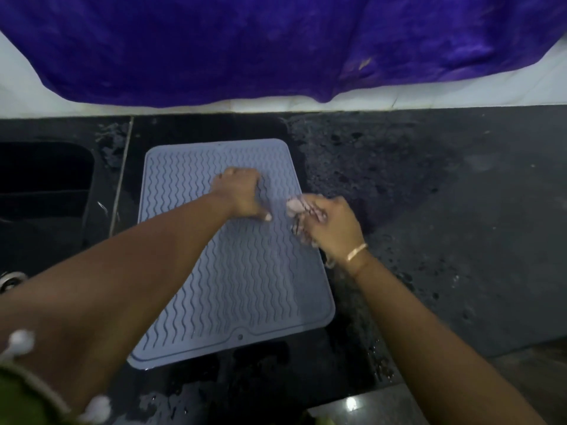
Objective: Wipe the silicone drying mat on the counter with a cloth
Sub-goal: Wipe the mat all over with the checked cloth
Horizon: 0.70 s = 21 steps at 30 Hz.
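A grey-blue silicone drying mat (245,286) with wavy ridges lies flat on the dark counter (445,210). My left hand (242,194) presses down on the upper middle of the mat, knuckles bent and thumb stretched out to the right. My right hand (333,223) grips a bunched pale cloth (296,207) at the mat's right edge; the cloth is blurred. A gold bangle sits on the right wrist.
A dark sink (43,179) is set into the counter left of the mat. A purple cloth (276,41) hangs over the white wall behind. Water drops speckle the counter to the right and in front of the mat.
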Each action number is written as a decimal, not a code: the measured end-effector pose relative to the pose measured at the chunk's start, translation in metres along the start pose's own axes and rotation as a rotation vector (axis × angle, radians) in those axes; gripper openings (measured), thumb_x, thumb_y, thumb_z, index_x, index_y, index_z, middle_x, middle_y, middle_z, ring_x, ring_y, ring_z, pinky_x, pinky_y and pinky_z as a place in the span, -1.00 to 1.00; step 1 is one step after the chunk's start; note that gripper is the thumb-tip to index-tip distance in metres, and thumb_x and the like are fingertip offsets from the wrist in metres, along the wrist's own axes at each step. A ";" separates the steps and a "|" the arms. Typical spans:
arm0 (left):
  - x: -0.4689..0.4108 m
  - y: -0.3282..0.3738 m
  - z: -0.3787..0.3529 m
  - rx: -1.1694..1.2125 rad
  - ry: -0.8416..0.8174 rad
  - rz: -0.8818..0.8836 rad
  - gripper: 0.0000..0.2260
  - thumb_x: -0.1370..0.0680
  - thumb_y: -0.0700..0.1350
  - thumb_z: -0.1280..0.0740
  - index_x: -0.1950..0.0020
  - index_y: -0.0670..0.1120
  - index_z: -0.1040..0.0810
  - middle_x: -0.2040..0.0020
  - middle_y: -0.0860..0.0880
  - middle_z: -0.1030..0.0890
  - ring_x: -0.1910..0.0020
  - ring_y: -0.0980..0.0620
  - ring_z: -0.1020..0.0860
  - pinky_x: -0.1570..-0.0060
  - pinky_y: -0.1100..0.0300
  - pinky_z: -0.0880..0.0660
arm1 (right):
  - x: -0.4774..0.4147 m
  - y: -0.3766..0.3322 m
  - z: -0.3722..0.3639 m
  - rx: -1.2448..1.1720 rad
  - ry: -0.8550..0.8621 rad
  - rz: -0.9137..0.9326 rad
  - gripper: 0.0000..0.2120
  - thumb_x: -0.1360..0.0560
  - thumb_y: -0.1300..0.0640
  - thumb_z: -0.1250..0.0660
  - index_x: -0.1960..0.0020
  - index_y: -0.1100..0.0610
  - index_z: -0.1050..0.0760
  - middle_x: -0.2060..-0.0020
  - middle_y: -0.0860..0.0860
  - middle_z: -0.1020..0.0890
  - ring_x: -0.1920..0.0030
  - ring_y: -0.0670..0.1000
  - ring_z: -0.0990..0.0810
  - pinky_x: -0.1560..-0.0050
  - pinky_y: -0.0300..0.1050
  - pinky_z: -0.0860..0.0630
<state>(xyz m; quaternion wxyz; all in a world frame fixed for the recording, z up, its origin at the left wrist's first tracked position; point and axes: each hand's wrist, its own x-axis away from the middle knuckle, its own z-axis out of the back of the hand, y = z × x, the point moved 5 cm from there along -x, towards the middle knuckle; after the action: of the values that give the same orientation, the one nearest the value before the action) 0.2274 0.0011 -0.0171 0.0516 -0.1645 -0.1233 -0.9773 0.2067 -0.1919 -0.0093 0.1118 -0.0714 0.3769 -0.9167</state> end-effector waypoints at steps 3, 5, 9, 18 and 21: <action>-0.006 -0.001 -0.015 -0.036 -0.146 -0.021 0.02 -0.31 0.26 -0.47 -0.56 -0.03 0.02 -0.57 -0.03 -0.02 -0.53 -0.17 -0.01 -0.45 -0.14 -0.04 | -0.058 -0.020 -0.005 0.093 0.050 -0.025 -0.62 -0.47 0.03 -0.26 -0.29 -0.10 -0.47 -0.14 0.18 -0.48 -0.04 0.20 -0.57 -0.13 0.02 -0.55; -0.012 -0.003 -0.017 -0.088 -0.240 0.013 0.07 -0.34 0.27 -0.44 -0.57 -0.04 0.18 -0.58 0.00 0.16 -0.54 -0.16 0.10 -0.45 -0.18 0.05 | -0.085 -0.037 -0.014 0.214 0.029 -0.034 -0.58 -0.50 0.08 -0.27 -0.35 -0.06 -0.41 -0.23 0.20 -0.39 -0.13 0.28 -0.51 -0.19 0.03 -0.49; -0.020 0.009 -0.013 -0.222 -0.346 0.039 0.09 -0.35 0.26 -0.45 -0.56 -0.06 0.25 -0.57 -0.04 0.22 -0.54 -0.21 0.11 -0.47 -0.20 0.02 | -0.124 -0.045 -0.046 0.352 -0.031 -0.086 -0.57 -0.49 0.11 -0.27 -0.35 -0.01 -0.39 -0.30 0.20 -0.31 -0.20 0.29 -0.44 -0.16 0.07 -0.46; -0.024 0.012 -0.012 -0.252 -0.444 0.098 0.12 -0.37 0.25 -0.44 -0.52 -0.07 0.36 -0.54 0.00 0.33 -0.53 -0.20 0.22 -0.45 -0.25 0.13 | -0.198 -0.050 -0.053 0.371 -0.016 -0.153 -0.64 -0.50 0.04 -0.29 -0.28 0.00 -0.44 -0.33 0.19 -0.28 -0.27 0.27 -0.38 -0.16 0.10 -0.45; -0.022 0.013 -0.011 -0.240 -0.450 0.111 0.11 -0.38 0.25 -0.43 -0.53 -0.06 0.35 -0.54 0.01 0.32 -0.53 -0.19 0.23 -0.45 -0.25 0.17 | -0.167 -0.044 -0.045 0.424 -0.104 -0.039 -0.63 -0.52 0.00 -0.24 -0.31 0.01 -0.43 -0.29 0.22 -0.33 -0.24 0.28 -0.41 -0.18 0.07 -0.44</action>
<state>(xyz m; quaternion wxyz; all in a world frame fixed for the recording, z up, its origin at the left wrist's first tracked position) 0.2465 -0.0126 -0.0315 0.0565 -0.3892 -0.0057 -0.9194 0.3511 -0.0884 -0.0177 0.1259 -0.1007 0.1681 -0.9725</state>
